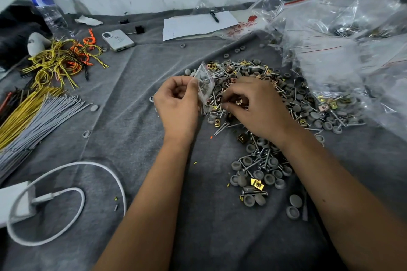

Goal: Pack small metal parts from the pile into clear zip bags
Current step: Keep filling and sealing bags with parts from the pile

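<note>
Pile (pixel 259 94) of screws, grey caps and gold clips sits mid-bench on grey cloth (pixel 136 138), with a smaller scatter (pixel 257 174) nearer the person. Small zip bag (pixel 204 86) stands upright at the pile's left edge, a few grey parts visible inside. Left hand (pixel 176 105) pinches the bag, thumb on its near face, other fingers curled behind. Right hand (pixel 257 105) lies palm-down on the pile, fingers curled in and picking at clips; whether it actually has a part yet, cannot tell. Step: gathering parts to feed the bag.

Risks, as judged: bag mouth looks narrow and is held by one hand only, so parts could miss it and drop back, or the bag could twist and spill. Mixed pile means the wrong part or count is easily grabbed. Screw points could pierce the thin plastic.

Around: heap of bags (pixel 343 35) right, cable ties (pixel 41 116) and coloured wires (pixel 63 59) left, phone (pixel 117 40), paper (pixel 198 24), bottle (pixel 47 6), white cable (pixel 66 204).
</note>
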The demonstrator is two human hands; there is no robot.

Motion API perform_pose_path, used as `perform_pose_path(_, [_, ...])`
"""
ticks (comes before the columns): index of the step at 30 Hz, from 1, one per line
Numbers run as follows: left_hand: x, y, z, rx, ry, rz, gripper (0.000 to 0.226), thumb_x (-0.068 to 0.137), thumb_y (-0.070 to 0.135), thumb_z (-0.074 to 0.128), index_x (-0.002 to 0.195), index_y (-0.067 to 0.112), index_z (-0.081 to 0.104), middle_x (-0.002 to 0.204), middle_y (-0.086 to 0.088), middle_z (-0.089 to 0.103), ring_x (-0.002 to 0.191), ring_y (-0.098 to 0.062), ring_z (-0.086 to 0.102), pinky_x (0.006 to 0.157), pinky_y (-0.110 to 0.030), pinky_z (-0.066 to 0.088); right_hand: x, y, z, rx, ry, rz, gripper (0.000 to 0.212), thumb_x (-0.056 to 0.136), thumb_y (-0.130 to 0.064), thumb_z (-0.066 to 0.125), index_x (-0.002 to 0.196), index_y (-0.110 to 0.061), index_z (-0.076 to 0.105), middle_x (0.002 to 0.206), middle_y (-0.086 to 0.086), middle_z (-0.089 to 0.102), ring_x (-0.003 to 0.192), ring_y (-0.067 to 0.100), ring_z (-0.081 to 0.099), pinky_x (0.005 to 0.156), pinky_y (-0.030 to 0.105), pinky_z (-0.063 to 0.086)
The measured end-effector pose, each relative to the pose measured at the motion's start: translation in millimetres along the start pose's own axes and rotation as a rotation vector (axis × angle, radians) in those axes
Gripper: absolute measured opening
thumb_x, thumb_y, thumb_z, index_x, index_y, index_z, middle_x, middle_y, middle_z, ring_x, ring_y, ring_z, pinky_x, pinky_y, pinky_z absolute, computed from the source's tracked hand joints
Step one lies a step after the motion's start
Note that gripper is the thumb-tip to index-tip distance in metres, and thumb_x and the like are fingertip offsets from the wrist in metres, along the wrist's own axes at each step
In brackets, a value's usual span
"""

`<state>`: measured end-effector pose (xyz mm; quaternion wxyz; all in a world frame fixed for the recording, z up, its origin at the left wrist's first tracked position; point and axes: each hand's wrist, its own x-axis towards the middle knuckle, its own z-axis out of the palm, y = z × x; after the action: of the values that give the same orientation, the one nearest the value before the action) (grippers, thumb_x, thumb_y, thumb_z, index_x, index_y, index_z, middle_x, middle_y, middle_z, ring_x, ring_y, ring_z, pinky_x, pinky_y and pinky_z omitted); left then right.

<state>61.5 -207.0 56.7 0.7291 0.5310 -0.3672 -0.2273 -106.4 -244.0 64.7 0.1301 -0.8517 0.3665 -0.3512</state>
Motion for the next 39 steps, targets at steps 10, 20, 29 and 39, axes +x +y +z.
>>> perform_pose_path(10, [2,-1,2,-0.03,0.024,-0.019,0.012,0.096,-0.001,0.066,0.084,0.002,0.067,0.064,-0.006,0.06,0.052,-0.016,0.049,0.049,-0.026,0.042,-3,-14,10,-0.161,-0.224,-0.052,0.023,0.091,-0.04,0.074,0.11,-0.028,0.077,0.109,-0.004,0.052,0.116,0.015,0.045,0.099,0.04,0.048])
perform_pose_path(20, [0,-1,1,-0.017,0.003,-0.027,0.019,0.096,-0.001,0.066,0.079,0.009,0.066,0.061,-0.004,0.059,0.049,-0.014,0.049,0.047,-0.025,0.041,-3,-15,11,-0.072,-0.27,-0.11,0.007,0.086,-0.028,0.08,0.091,-0.028,0.075,0.095,-0.013,0.06,0.102,0.006,0.043,0.088,0.026,0.04])
perform_pose_path(29, [1,-2,0,0.018,-0.01,-0.011,0.02,0.095,0.002,0.067,0.08,0.014,0.068,0.07,-0.008,0.063,0.062,-0.025,0.053,0.061,-0.034,0.044,0,-13,8,-0.02,-0.006,-0.065,0.01,0.095,-0.018,0.071,0.102,-0.012,0.074,0.102,-0.001,0.07,0.099,0.014,0.059,0.091,0.033,0.05])
perform_pose_path(39, [-6,-5,6,0.169,-0.244,0.01,0.017,0.092,0.002,0.07,0.079,0.012,0.066,0.067,-0.013,0.063,0.056,-0.024,0.055,0.058,-0.035,0.046,1,-11,2,0.022,0.192,-0.11,0.011,0.094,-0.013,0.072,0.103,-0.008,0.076,0.098,0.003,0.071,0.092,0.017,0.065,0.083,0.039,0.054])
